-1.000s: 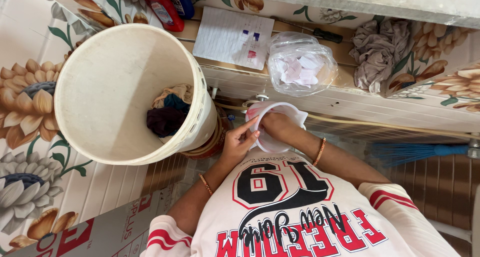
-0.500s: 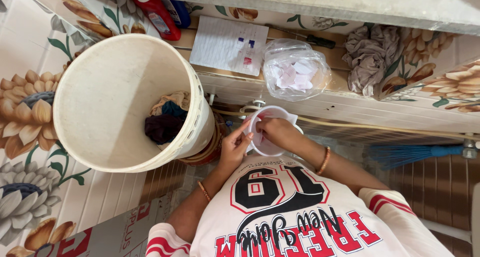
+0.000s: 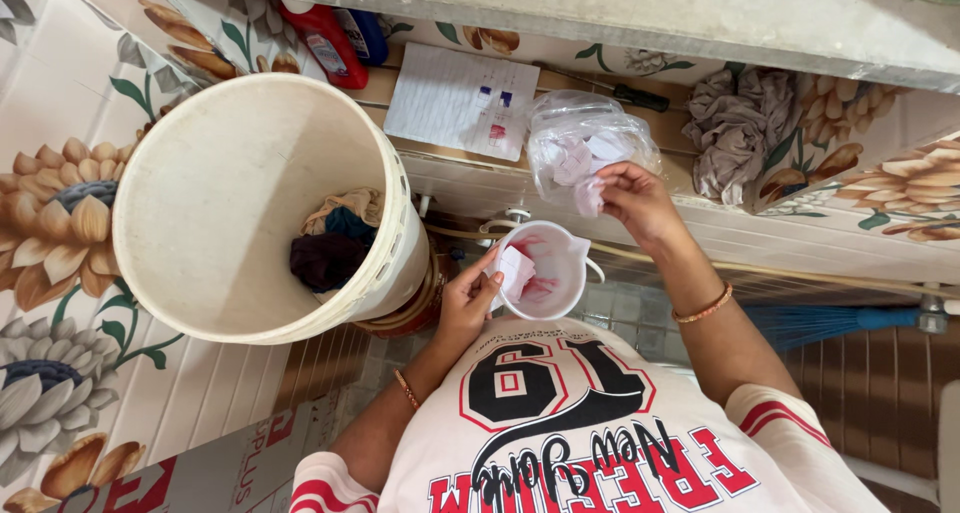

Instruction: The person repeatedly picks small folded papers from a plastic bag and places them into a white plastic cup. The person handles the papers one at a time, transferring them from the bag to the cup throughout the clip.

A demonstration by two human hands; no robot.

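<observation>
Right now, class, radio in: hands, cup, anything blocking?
Left hand holds white cup. Right hand pinches pale sachet beside plastic bag. Nothing blocking.

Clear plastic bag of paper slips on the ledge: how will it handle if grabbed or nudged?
The clear plastic bag looks thin and crumpled, so probably floppy. It holds only paper slips, so likely light and easily shifted. The right hand pinches one slip at its mouth; the film may be slippery.
</observation>
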